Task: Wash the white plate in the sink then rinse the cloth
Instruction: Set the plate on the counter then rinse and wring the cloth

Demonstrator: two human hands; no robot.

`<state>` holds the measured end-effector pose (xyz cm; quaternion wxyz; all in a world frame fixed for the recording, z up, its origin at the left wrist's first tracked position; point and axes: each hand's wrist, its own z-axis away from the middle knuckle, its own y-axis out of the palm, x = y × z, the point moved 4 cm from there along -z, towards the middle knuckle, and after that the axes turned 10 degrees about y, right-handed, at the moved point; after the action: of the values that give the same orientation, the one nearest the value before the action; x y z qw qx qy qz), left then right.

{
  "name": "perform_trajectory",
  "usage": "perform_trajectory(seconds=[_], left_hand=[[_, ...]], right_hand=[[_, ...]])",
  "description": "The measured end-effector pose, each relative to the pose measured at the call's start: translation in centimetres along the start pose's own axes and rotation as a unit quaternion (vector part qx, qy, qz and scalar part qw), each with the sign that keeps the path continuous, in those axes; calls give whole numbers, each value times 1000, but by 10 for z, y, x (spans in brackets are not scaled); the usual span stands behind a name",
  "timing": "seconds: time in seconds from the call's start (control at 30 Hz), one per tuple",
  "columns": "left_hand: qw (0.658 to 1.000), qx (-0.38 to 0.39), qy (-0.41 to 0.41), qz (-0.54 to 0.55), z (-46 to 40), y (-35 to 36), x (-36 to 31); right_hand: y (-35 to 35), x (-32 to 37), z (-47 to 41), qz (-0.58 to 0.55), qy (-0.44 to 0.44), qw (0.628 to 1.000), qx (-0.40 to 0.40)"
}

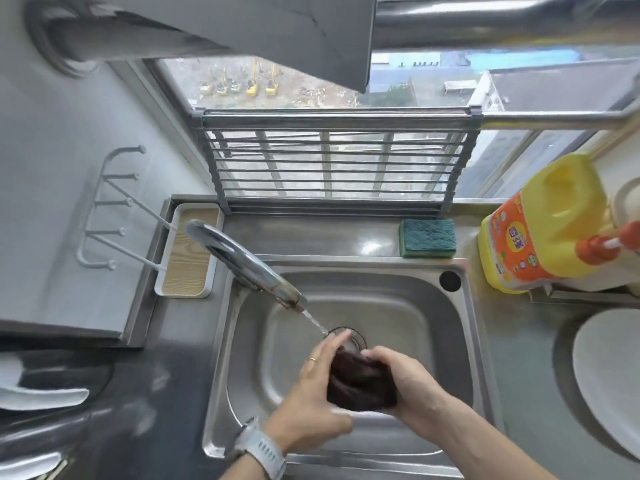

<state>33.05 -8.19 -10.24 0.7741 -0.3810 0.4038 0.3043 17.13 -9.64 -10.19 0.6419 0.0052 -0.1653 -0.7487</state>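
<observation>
A dark brown cloth (pixel 360 382), bunched into a wad, sits between both my hands over the steel sink (pixel 446 320). My left hand (pixel 311 386) presses against its left side with fairly straight fingers, a ring on one finger and a watch on the wrist. My right hand (pixel 398 379) grips the cloth from the right, fingers curled over its top. Water runs from the chrome tap (pixel 242 261) onto my left fingertips above the drain (pixel 349 336). A white plate (pixel 609 382) lies on the counter at the right edge, partly out of view.
A green and yellow sponge (pixel 427 238) lies on the ledge behind the sink. A yellow detergent bottle (pixel 540 226) with an orange pump stands at the right. A white rack with a wood base (pixel 188 261) is at the left, a folding dish rack (pixel 332 164) leans on the window.
</observation>
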Motion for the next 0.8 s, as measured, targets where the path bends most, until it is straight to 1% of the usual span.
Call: perform_trajectory(seconds=[0.03, 0.07, 0.13, 0.17, 0.23, 0.3, 0.4, 0.43, 0.47, 0.5, 0.53, 0.57, 0.6, 0.67, 0.8], left_hand=[[998, 3, 29, -58, -1, 7, -1], [995, -11, 44, -93, -4, 10, -4], [984, -31, 52, -166, -8, 14, -12], [974, -26, 58, -217, -9, 14, -19], [946, 14, 57, -319, -9, 17, -33], [923, 44, 35, -382, -10, 16, -45], [893, 74, 8, -444, -15, 13, -56], [887, 85, 0, -454, -16, 12, -57], [883, 93, -11, -461, -18, 11, -58], [879, 96, -21, -467, -20, 9, -59], [878, 96, -28, -469, -21, 7, -60], [880, 92, -37, -465, -23, 6, -61], [883, 85, -44, -459, -24, 5, -63], [884, 78, -55, -458, -24, 3, -64], [880, 78, -59, -465, -25, 1, -67]], right_hand=[[-1, -1, 4, 28, 1, 1000, 12], [-1, 1, 9, 59, -2, 998, 27], [-1, 9, 21, 147, -6, 987, 56], [-2, 14, 26, 207, 1, 977, 60], [-2, 23, 35, 303, 32, 950, 71], [6, 31, 43, 392, 50, 914, 89], [22, 40, 48, 538, 34, 839, 81], [28, 41, 49, 591, 26, 803, 74], [32, 42, 48, 653, 3, 756, 53], [35, 43, 46, 715, -37, 699, 6], [39, 45, 45, 763, -96, 637, -55], [41, 45, 43, 787, -148, 589, -107], [43, 45, 41, 792, -183, 564, -144], [43, 44, 37, 793, -208, 542, -183], [45, 44, 38, 807, -215, 517, -189]])
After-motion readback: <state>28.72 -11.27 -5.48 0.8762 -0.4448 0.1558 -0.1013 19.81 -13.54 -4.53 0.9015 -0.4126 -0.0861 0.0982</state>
